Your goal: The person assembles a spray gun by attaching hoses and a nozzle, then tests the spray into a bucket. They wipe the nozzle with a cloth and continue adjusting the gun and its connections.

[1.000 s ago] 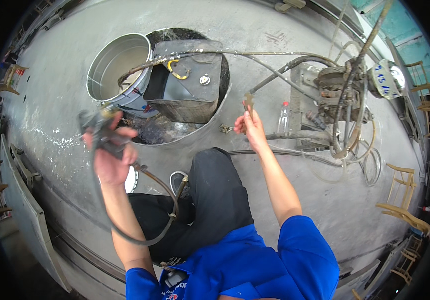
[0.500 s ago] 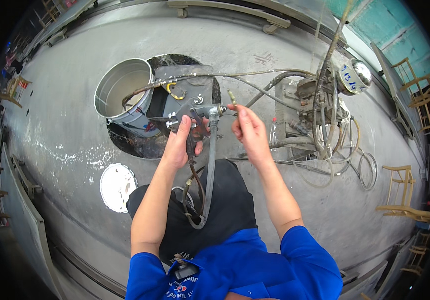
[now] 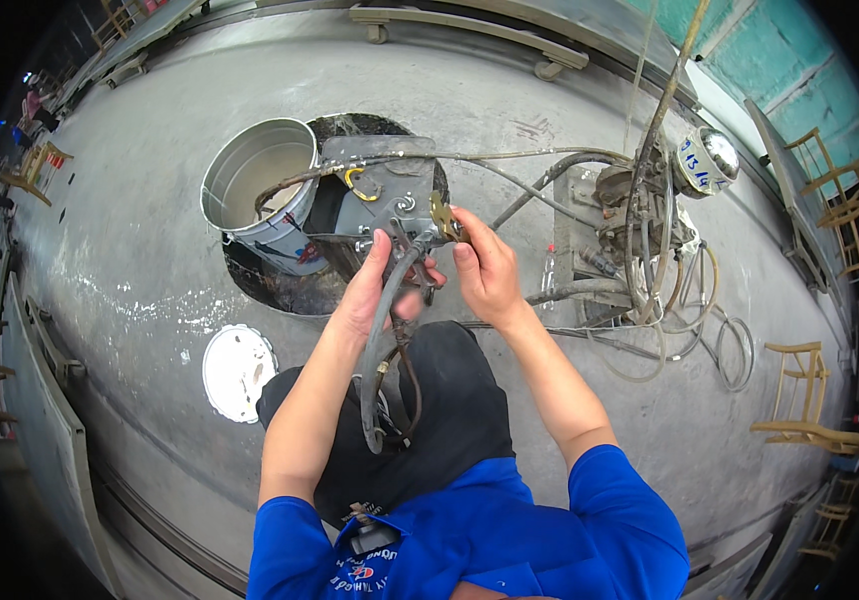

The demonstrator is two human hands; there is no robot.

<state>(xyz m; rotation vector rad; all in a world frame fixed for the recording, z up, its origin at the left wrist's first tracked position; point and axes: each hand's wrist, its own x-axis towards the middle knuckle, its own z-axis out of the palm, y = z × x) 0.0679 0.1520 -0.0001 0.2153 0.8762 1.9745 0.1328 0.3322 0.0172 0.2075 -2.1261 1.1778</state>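
Observation:
My left hand (image 3: 362, 292) is wrapped round a grey metal spray gun (image 3: 412, 238), held over my knees. A thick grey hose (image 3: 372, 370) hangs from the gun in a loop, with a thinner brown hose (image 3: 412, 385) beside it. At the gun's front end, my right hand (image 3: 490, 278) pinches a brass-coloured nozzle cap (image 3: 441, 214) between thumb and fingers. The cap is against the gun's tip; whether it is seated there I cannot tell. Part of the gun's handle is hidden behind my left fingers.
A metal bucket (image 3: 285, 243) with cloudy liquid and a hose in it stands ahead on the left, by a grey metal box (image 3: 380, 148). A white lid (image 3: 238, 373) lies on the floor. To the right are a pump (image 3: 620, 190), coiled hoses (image 3: 735, 355) and wooden chair frames (image 3: 800, 390).
My right hand has brought the brass-coloured nozzle cap left against the gun's tip. The gun has turned in my left hand, and the grey hose now crosses in front of my fingers.

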